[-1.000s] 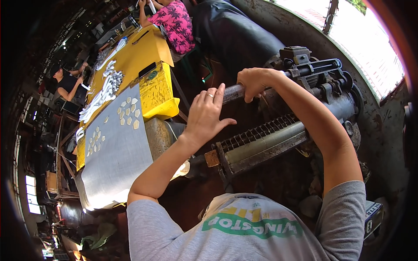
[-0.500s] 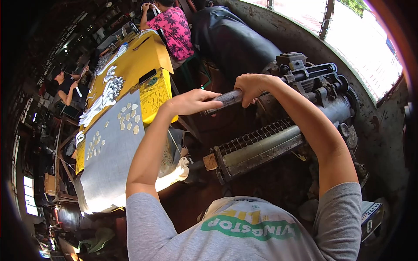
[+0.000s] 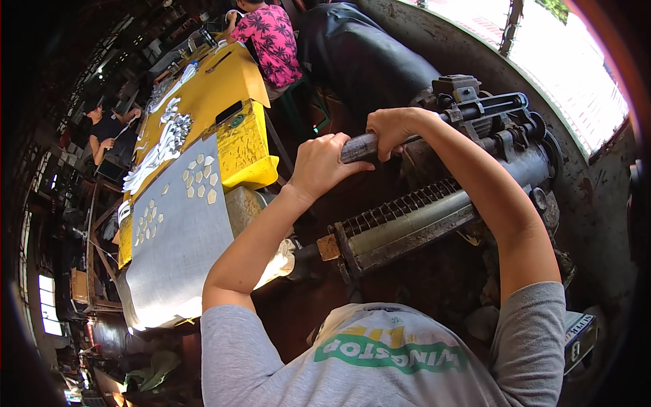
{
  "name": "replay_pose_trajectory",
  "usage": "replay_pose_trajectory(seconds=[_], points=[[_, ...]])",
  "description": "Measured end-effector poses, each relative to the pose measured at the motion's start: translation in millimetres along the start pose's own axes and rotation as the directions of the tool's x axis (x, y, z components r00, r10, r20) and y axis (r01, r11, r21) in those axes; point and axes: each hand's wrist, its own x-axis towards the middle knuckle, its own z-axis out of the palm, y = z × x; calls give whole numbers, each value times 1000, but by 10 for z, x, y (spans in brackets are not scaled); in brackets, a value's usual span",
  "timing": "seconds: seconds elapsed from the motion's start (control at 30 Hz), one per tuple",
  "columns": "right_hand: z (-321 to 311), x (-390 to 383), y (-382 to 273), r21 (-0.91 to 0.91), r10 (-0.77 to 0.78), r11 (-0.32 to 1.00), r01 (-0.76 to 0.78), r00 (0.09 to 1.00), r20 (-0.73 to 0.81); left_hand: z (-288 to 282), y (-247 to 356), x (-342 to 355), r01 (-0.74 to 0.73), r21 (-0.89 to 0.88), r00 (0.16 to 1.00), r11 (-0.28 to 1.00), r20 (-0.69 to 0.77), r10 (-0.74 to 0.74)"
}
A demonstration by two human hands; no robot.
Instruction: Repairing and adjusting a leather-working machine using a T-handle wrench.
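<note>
Both my hands are wrapped round a dark, worn metal roller (image 3: pixel 359 148) that reaches toward the machine on the right. My left hand (image 3: pixel 324 163) closes on its near-left end, thumb along the underside. Farther along, my right hand (image 3: pixel 393 130) grips it from above with bent fingers. Below the roller lies the machine's long trough-like bed (image 3: pixel 407 225), with a coiled spring (image 3: pixel 400 207) along its far side and a wooden block (image 3: pixel 328 247) at its left end. Gears and a motor (image 3: pixel 458 87) sit at the machine's right end.
To the left runs a long table with a yellow cover (image 3: pixel 227 81), a grey sheet (image 3: pixel 180 230) with several small pale pentagon pieces, and white strips (image 3: pixel 152 159). A black-covered bulk (image 3: pixel 366 57) stands behind. Two people (image 3: pixel 264 44) work at the table. A box (image 3: pixel 580 339) lies at right.
My left hand has moved from lying open against the roller's end to wrapping round it, closer to my right hand. My right hand keeps its grip.
</note>
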Motion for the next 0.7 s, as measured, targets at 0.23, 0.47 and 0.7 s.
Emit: replay_pose_trajectory(seconds=[0.23,0.47,0.7], points=[[5,-10,18,16,-9,1000,9,1000,-9,-301,-425,-166,-104,-333,946,937,258,196],[-24,-14,-50,-2,21,1000,-21,1000,15,-825,-595,-204,210,10,948,978,243,-206],[62,10,69,-216,-183,966,142,965,-187,160,-75,-285,-95,333,983,938,-116,141]])
